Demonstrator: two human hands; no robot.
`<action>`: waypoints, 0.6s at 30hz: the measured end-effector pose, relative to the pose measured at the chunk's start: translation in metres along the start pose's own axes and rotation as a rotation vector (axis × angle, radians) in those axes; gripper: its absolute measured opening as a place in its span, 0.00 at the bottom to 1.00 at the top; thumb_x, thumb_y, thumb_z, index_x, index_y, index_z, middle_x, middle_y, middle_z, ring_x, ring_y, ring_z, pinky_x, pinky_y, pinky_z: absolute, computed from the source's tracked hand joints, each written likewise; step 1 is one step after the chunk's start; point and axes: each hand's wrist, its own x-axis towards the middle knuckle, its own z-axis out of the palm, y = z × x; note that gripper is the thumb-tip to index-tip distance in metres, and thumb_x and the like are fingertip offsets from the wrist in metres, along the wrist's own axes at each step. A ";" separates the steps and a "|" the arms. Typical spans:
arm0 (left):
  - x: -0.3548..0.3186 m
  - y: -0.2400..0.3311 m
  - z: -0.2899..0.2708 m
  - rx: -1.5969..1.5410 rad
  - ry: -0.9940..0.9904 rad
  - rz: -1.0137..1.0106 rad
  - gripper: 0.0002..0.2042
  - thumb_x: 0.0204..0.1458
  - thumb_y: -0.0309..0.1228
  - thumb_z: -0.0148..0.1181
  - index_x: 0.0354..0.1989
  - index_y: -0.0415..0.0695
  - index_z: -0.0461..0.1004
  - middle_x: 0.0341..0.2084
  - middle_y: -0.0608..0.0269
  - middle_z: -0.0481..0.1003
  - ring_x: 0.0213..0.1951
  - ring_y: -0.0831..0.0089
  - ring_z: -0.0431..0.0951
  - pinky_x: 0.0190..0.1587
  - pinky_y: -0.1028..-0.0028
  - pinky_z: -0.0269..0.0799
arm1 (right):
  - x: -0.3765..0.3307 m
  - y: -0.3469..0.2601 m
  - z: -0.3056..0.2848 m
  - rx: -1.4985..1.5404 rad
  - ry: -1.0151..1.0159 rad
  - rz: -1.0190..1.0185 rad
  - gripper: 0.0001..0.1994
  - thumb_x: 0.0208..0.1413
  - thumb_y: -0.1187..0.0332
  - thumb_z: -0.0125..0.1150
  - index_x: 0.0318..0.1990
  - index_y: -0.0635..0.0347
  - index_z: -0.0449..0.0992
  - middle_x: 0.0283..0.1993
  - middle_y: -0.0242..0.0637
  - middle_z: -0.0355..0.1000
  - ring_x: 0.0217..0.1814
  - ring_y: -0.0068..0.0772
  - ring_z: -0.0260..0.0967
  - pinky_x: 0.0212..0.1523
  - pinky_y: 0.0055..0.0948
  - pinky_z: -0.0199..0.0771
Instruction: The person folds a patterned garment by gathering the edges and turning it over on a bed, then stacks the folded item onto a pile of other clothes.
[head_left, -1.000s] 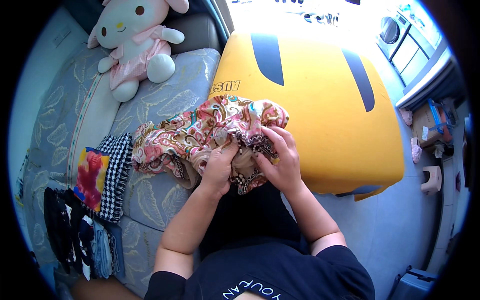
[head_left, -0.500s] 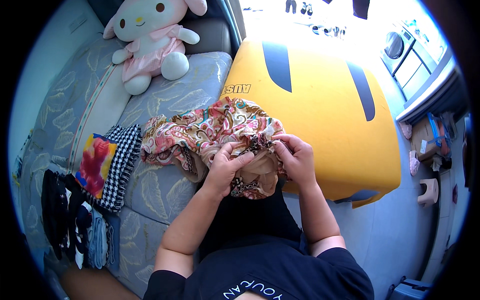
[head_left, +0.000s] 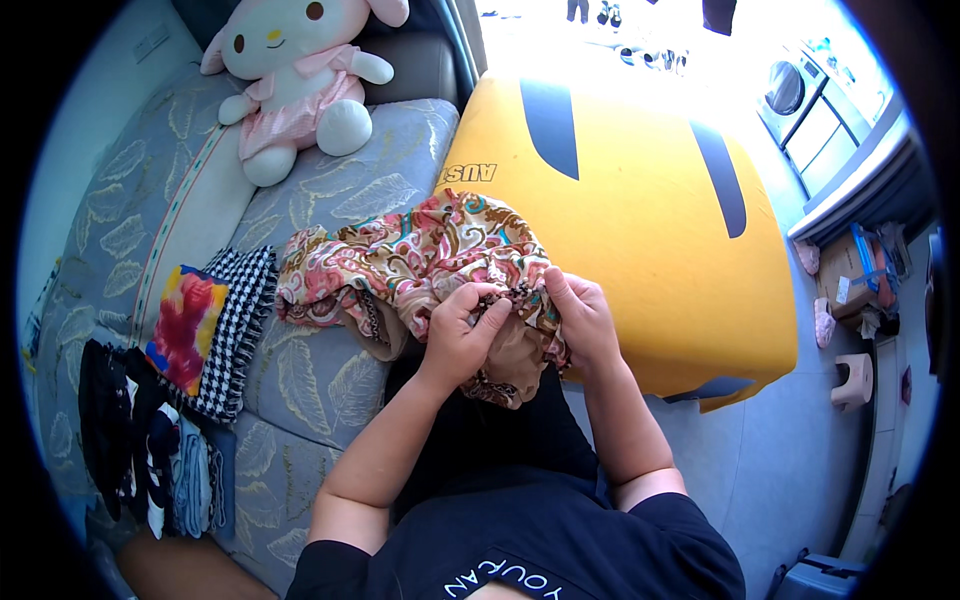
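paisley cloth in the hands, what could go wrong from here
The left hand and right hand pinch only part of the paisley cloth, so the loose rest might slip. Plain beige fabric shows among its folds, so layers could twist. The houndstooth cloth lies close by its left end and might get nudged.

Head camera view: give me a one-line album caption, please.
A left hand and right hand hold bunched pink-and-beige paisley cloth beside a yellow, dark-striped fabric cover.
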 end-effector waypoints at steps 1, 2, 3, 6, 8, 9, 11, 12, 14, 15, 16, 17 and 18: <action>-0.001 0.000 -0.001 -0.078 -0.018 -0.106 0.05 0.57 0.27 0.56 0.38 0.40 0.74 0.31 0.69 0.75 0.37 0.83 0.72 0.39 0.80 0.67 | 0.000 0.001 -0.001 0.019 -0.011 0.014 0.18 0.65 0.59 0.50 0.41 0.69 0.77 0.38 0.31 0.75 0.38 0.16 0.67 0.41 0.18 0.68; 0.000 -0.004 -0.001 -0.169 -0.041 -0.122 0.06 0.58 0.28 0.54 0.38 0.40 0.74 0.32 0.70 0.75 0.36 0.85 0.71 0.40 0.80 0.67 | 0.000 0.002 -0.001 0.028 -0.013 0.015 0.18 0.65 0.59 0.50 0.40 0.69 0.77 0.38 0.31 0.75 0.38 0.16 0.68 0.41 0.18 0.69; 0.000 -0.013 -0.002 -0.258 -0.063 -0.138 0.07 0.59 0.28 0.52 0.38 0.39 0.74 0.33 0.71 0.75 0.36 0.86 0.70 0.40 0.81 0.67 | 0.000 0.003 0.000 0.037 -0.016 0.017 0.18 0.65 0.60 0.50 0.40 0.69 0.77 0.38 0.31 0.75 0.38 0.16 0.68 0.41 0.18 0.69; 0.001 -0.015 -0.001 -0.413 -0.088 -0.194 0.09 0.61 0.30 0.49 0.38 0.39 0.74 0.34 0.71 0.75 0.37 0.86 0.71 0.41 0.82 0.67 | 0.000 0.003 -0.001 0.059 -0.037 0.033 0.17 0.65 0.60 0.50 0.40 0.69 0.77 0.38 0.31 0.75 0.38 0.15 0.68 0.40 0.19 0.69; 0.003 -0.010 0.000 -0.496 -0.086 -0.236 0.10 0.62 0.30 0.48 0.39 0.39 0.74 0.34 0.70 0.75 0.37 0.85 0.71 0.42 0.81 0.67 | 0.000 0.003 -0.002 0.064 -0.048 0.035 0.17 0.65 0.61 0.50 0.40 0.68 0.78 0.38 0.31 0.75 0.38 0.15 0.68 0.40 0.19 0.69; 0.003 -0.007 0.001 -0.545 -0.081 -0.259 0.09 0.62 0.30 0.48 0.39 0.39 0.74 0.35 0.69 0.75 0.37 0.84 0.72 0.42 0.81 0.68 | 0.000 0.004 -0.003 0.063 -0.051 0.030 0.17 0.65 0.61 0.50 0.40 0.68 0.78 0.37 0.31 0.75 0.38 0.15 0.68 0.40 0.19 0.70; 0.004 -0.004 0.001 -0.608 -0.080 -0.282 0.10 0.62 0.30 0.47 0.40 0.39 0.74 0.35 0.68 0.75 0.38 0.84 0.72 0.43 0.80 0.68 | 0.001 0.004 -0.004 0.060 -0.053 0.027 0.16 0.65 0.62 0.50 0.40 0.68 0.78 0.37 0.30 0.75 0.38 0.15 0.68 0.40 0.19 0.70; 0.005 -0.003 0.001 -0.624 -0.085 -0.283 0.11 0.63 0.30 0.46 0.41 0.38 0.74 0.36 0.67 0.75 0.38 0.83 0.73 0.43 0.80 0.69 | 0.001 0.004 -0.003 0.057 -0.051 0.029 0.16 0.65 0.62 0.50 0.40 0.68 0.77 0.37 0.30 0.75 0.37 0.15 0.68 0.39 0.19 0.70; 0.006 0.000 0.001 -0.670 -0.070 -0.300 0.11 0.63 0.31 0.45 0.40 0.38 0.74 0.36 0.67 0.76 0.38 0.82 0.73 0.43 0.80 0.69 | 0.002 0.005 -0.004 0.054 -0.046 0.033 0.16 0.65 0.62 0.50 0.40 0.68 0.77 0.37 0.30 0.75 0.37 0.15 0.68 0.39 0.19 0.70; 0.006 0.004 0.003 -0.700 -0.049 -0.318 0.11 0.62 0.31 0.46 0.39 0.39 0.74 0.35 0.67 0.76 0.37 0.82 0.74 0.43 0.79 0.69 | 0.003 0.006 -0.005 0.054 -0.044 0.036 0.16 0.65 0.62 0.50 0.40 0.68 0.77 0.36 0.30 0.75 0.37 0.15 0.68 0.39 0.18 0.69; 0.006 0.005 0.004 -0.729 -0.026 -0.335 0.10 0.62 0.31 0.46 0.38 0.39 0.74 0.34 0.67 0.76 0.36 0.81 0.74 0.43 0.79 0.69 | 0.004 0.007 -0.005 0.056 -0.044 0.039 0.16 0.65 0.63 0.50 0.39 0.68 0.78 0.36 0.30 0.75 0.37 0.15 0.68 0.39 0.18 0.69; 0.006 0.004 0.003 -0.736 -0.039 -0.321 0.11 0.62 0.31 0.46 0.39 0.39 0.74 0.35 0.66 0.76 0.37 0.81 0.74 0.43 0.79 0.70 | 0.004 0.007 -0.005 0.048 -0.038 0.037 0.16 0.65 0.63 0.50 0.39 0.68 0.77 0.36 0.30 0.75 0.37 0.15 0.68 0.39 0.18 0.69; 0.006 0.001 0.002 -0.743 -0.051 -0.307 0.11 0.63 0.31 0.45 0.40 0.38 0.74 0.35 0.66 0.76 0.38 0.81 0.74 0.43 0.79 0.70 | 0.004 0.007 -0.005 0.040 -0.032 0.034 0.16 0.65 0.63 0.50 0.39 0.68 0.77 0.36 0.30 0.75 0.37 0.15 0.68 0.39 0.18 0.69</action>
